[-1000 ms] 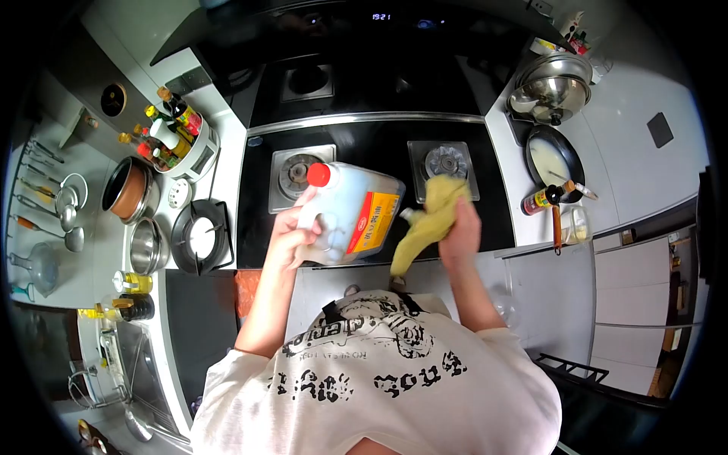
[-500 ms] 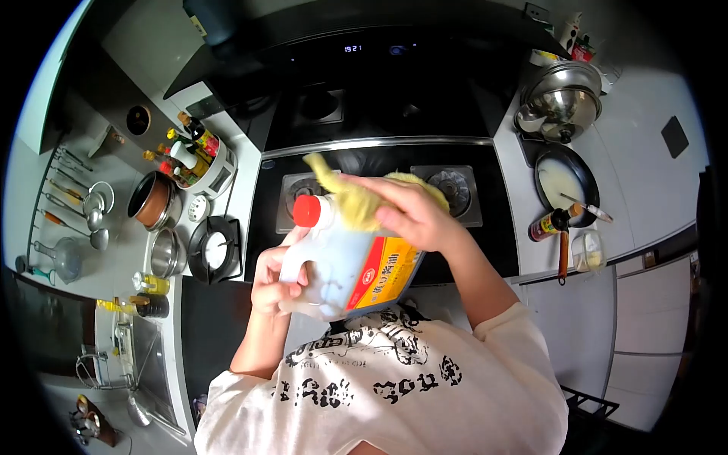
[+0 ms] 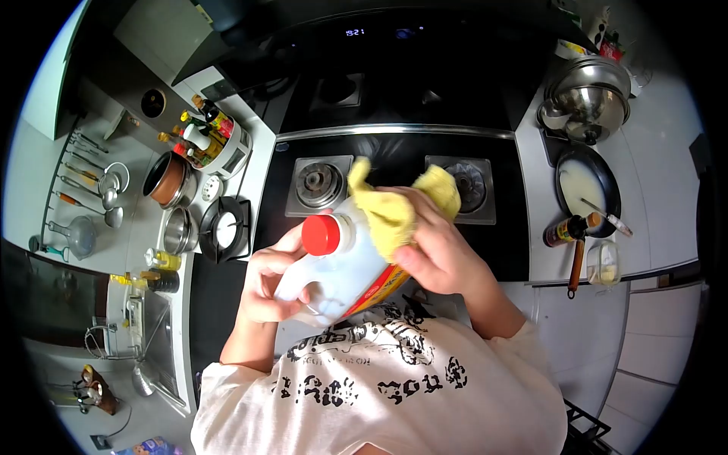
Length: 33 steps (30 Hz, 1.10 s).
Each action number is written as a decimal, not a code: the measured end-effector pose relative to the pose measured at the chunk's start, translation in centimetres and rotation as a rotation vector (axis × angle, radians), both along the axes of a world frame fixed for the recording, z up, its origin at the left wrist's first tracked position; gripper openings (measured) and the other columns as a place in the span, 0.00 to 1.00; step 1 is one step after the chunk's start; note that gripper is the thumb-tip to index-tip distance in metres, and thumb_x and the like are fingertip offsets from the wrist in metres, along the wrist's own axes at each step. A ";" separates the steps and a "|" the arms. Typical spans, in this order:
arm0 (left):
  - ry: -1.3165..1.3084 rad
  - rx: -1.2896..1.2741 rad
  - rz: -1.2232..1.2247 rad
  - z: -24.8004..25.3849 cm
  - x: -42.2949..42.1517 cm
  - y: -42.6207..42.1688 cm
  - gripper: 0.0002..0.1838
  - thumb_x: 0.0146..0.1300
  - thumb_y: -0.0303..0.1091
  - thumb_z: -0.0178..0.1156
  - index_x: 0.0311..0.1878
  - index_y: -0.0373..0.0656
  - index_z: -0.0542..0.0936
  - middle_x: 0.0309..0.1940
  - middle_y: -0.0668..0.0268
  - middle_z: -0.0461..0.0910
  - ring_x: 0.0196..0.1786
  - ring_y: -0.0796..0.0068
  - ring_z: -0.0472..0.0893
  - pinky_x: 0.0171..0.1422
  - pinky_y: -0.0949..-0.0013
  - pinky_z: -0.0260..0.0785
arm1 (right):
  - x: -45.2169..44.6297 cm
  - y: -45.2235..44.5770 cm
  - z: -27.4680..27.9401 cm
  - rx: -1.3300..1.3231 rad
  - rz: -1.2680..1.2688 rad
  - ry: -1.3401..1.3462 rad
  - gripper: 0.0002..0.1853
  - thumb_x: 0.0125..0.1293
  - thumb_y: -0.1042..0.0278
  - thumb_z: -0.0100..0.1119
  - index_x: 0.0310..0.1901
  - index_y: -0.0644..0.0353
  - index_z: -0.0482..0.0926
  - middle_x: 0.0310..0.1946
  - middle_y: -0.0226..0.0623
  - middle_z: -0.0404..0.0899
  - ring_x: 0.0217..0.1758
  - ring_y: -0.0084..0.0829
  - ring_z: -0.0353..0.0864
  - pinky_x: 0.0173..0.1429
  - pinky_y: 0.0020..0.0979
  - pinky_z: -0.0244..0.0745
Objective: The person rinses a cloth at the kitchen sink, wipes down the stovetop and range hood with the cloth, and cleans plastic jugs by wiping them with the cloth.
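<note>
A large translucent plastic jug (image 3: 341,267) with a red cap (image 3: 321,235) and a red and yellow label is held up in front of my chest, tilted. My left hand (image 3: 274,282) is wrapped round the jug's handle. With my right hand (image 3: 444,254) I press a yellow cloth (image 3: 387,220) against the jug's upper side. One corner of the cloth sticks up near the cap, and another part bulges out behind my fingers. The far side of the jug is hidden.
Beyond the jug is a black stove with a left burner (image 3: 318,183) and a right burner (image 3: 469,189). On the right counter are a frying pan (image 3: 580,182), a sauce bottle (image 3: 565,230) and metal bowls (image 3: 588,106). Condiment bottles (image 3: 205,136) and pots (image 3: 168,180) stand at the left.
The jug has tipped so its cap faces me more, and its label shows less. My right hand and the cloth have moved down along its side. The view has shifted slightly.
</note>
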State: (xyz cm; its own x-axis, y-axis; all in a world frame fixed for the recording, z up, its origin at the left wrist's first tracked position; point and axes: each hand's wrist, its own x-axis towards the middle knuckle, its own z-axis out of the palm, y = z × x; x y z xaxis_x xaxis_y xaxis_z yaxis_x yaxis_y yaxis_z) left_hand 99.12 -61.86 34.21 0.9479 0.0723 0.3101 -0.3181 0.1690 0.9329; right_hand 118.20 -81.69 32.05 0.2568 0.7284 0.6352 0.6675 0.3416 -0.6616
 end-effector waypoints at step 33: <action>-0.138 0.185 0.013 1.4 1.8 -3.0 0.06 0.35 0.27 0.63 0.19 0.34 0.79 0.62 0.43 0.69 0.71 0.27 0.59 0.76 0.32 0.43 | 1.5 2.1 0.9 0.469 0.106 -0.148 0.28 0.45 0.51 0.75 0.48 0.52 0.78 0.51 0.42 0.75 0.50 0.45 0.77 0.48 0.43 0.69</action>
